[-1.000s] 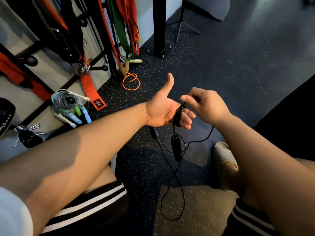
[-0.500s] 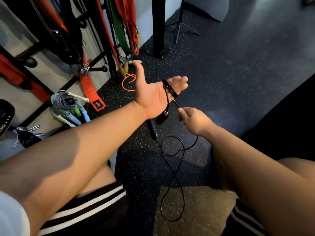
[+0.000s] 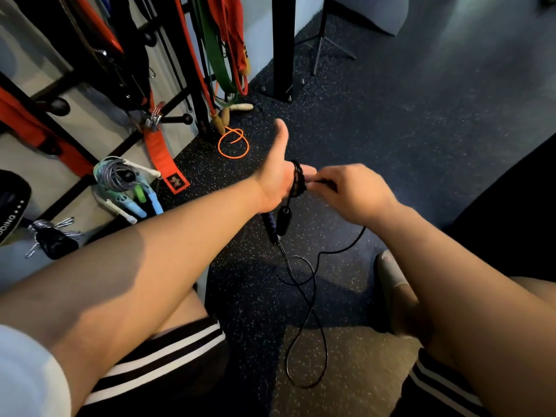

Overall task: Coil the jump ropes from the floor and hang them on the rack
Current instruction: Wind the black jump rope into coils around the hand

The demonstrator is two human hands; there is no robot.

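The coiling of one rope is under way, not finished. The left hand [image 3: 275, 179] is held out flat, thumb up and palm showing, and it serves as a spool: several turns of the black jump rope [image 3: 297, 177] lie wrapped across it where the fingers begin. Just right of the left hand, almost touching it, the right hand [image 3: 352, 191] pinches the rope between curled fingers, apparently laying on another turn. One black handle [image 3: 284, 219] hangs directly below the left hand, and a second handle [image 3: 270, 225] shows just beside it; whether that one rests on the floor [image 3: 421, 115] cannot be told. A long slack run of the rope trails below the left hand toward the viewer, looping loosely over the floor, so a good share of winding appears to remain before this rope can be hung. Above and left of the left hand, an orange jump rope [image 3: 234, 142] lies uncoiled on the floor at the foot of the rack [image 3: 186, 94], so it looks untouched. Well to the left of the left hand, a bundle of coiled ropes [image 3: 120, 179] with pale handles hangs on the rack, which suggests some of the job is done.
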